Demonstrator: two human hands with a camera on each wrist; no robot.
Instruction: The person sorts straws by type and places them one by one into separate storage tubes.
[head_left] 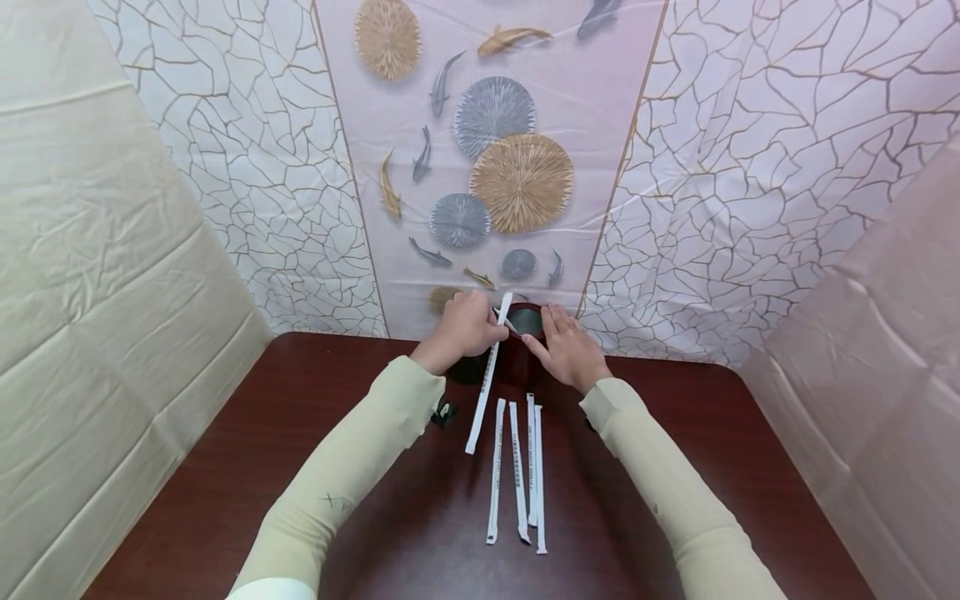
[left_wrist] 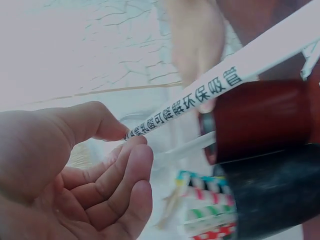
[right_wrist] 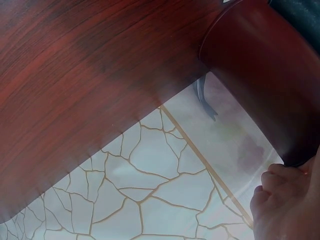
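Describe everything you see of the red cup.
The red cup is dark red, round-walled, smooth and faintly glossy; its exact material is unclear. It stands upright near the back of the table, close beside the black cup. Its mouth is open, dark grey inside, and a white straw slants out of it. The right hand's grip touches its rim.

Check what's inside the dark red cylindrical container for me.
A white straw pokes out of the mouth of the dark red cylindrical container. The head view shows some greyish interior too. The straw's lower end and the container's bottom are hidden by its walls.
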